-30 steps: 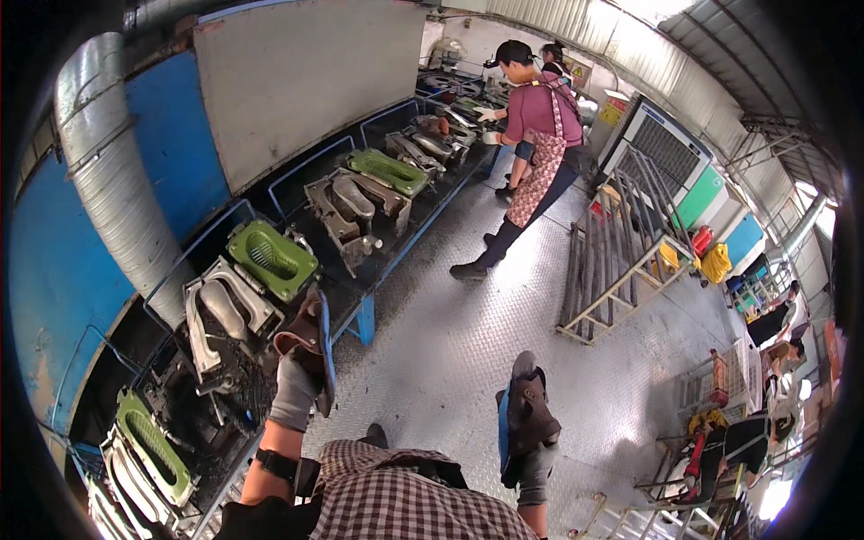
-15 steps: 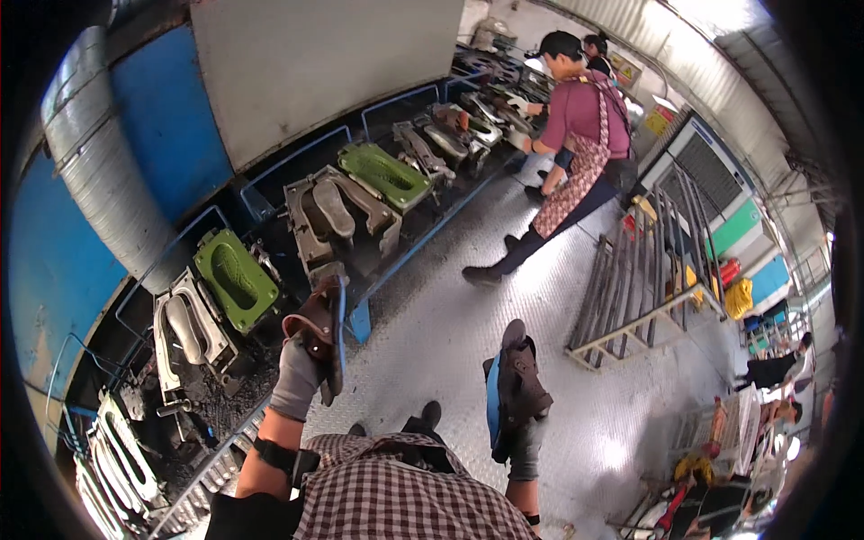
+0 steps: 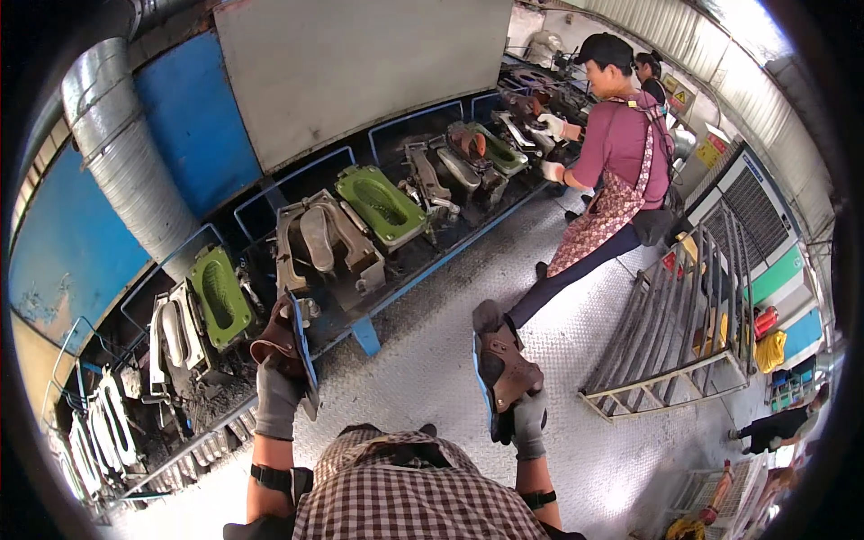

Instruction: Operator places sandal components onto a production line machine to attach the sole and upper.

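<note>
In a grey glove, my left hand (image 3: 279, 400) is closed around a brown sandal (image 3: 283, 346), which it holds upright with its blue-edged sole facing right. This sandal is in front of the row of moulds. My right hand (image 3: 529, 427), gloved the same way, grips the lower end of another brown sandal (image 3: 508, 364) with cut-outs in its upper. Its toe points up and the blue sole edge faces left. Nearest my left hand are a green mould (image 3: 241, 315) with a shoe-shaped hollow and an open metal mould (image 3: 360, 263) with a foot-shaped last (image 3: 316, 238).
A blue-edged bench (image 3: 423, 277) carries several moulds. Ahead on the right, a co-worker (image 3: 621, 153) in a patterned apron leans over it with gloved hands. A metal rack (image 3: 670, 360) stands on the patterned metal floor (image 3: 432, 342). A silver duct (image 3: 126, 144) is at left.
The whole view has shifted, and the co-worker and rack appear farther right. My right hand has risen, with its sandal turned to show more of the upper. Both hands keep their hold.
</note>
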